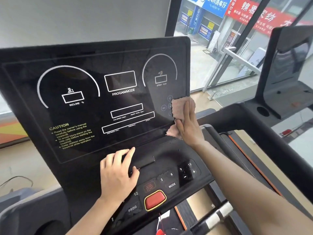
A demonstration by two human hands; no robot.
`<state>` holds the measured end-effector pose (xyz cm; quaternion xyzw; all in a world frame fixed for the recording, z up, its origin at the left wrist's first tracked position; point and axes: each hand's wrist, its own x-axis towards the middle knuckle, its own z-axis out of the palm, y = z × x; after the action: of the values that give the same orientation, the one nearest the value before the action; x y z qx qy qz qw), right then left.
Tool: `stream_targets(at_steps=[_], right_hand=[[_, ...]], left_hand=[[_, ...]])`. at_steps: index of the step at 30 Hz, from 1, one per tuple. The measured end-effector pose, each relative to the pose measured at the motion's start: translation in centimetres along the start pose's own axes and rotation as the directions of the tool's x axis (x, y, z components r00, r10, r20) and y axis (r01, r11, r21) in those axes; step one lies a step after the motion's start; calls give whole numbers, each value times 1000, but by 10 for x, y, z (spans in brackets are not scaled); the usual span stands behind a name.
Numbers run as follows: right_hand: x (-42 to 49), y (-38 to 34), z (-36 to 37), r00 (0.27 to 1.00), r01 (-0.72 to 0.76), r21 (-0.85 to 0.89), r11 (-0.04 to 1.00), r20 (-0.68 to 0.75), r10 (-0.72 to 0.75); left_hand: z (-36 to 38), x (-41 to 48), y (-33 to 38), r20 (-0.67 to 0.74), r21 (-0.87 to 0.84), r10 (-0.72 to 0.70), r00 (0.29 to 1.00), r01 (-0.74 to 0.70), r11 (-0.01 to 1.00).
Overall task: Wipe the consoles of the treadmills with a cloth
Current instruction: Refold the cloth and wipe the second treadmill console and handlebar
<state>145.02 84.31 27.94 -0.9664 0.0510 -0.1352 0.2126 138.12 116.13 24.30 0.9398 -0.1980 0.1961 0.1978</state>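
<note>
Right now the right hand (188, 122) lies flat, fingers straight and pointing up the panel, pressing the pink cloth (178, 107) against the right edge of the console (94, 116), over the small round keys below the speed dial. Nearly all of the glossy display stretches away to the left of the cloth, its long axis running left to right, so the coming strokes should, I judge, travel leftward across it. The left hand (116, 175) rests loosely curled on the near control deck, holding nothing; it is nearer the left half but has no cloth. A second treadmill's console (288, 65) stands far right, well apart
</note>
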Motion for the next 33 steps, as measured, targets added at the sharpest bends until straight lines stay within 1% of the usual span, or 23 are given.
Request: stream_targets(at_steps=[4,6,8,11,14,17,22,23,25,27,30,33], right_hand=[[-30,12,0,994,-83,151,985,79,71],[-38,13,-1,993,-116,193,974,53,107],[-47,13,1,987,-159,185,970,5,161],[-65,1,14,958,-283,96,954,-14,286],[-78,-19,30,942,-334,194,922,48,331],[-86,-37,44,948,-318,263,911,112,299],[-88,-68,55,963,-271,351,896,98,253],[-91,-75,55,969,-246,350,904,91,229],[-100,-88,59,987,-158,328,932,93,134],[-110,-103,63,989,-90,312,946,140,48],[-120,-118,62,977,-66,329,942,213,-6],[-120,-109,50,976,-12,364,931,206,-68]], left_hand=[[0,0,-1,3,3,2,1000,-2,1000],[1,0,-1,0,10,5,1000,-5,1000],[1,-1,-1,0,11,5,1000,-5,1000],[1,-2,0,2,20,5,1000,-5,1000],[2,-3,1,-7,18,-7,1000,7,1000],[3,-4,2,-11,17,-13,1000,14,1000],[4,-6,1,-4,23,-16,1000,16,1000],[3,-6,1,3,25,-13,1000,13,1000],[2,-6,0,17,30,-4,1000,4,1000],[0,-6,-1,35,24,12,999,-13,1000],[-4,-7,-8,72,-26,48,996,-46,999],[-7,-11,-14,72,-102,95,993,-88,991]])
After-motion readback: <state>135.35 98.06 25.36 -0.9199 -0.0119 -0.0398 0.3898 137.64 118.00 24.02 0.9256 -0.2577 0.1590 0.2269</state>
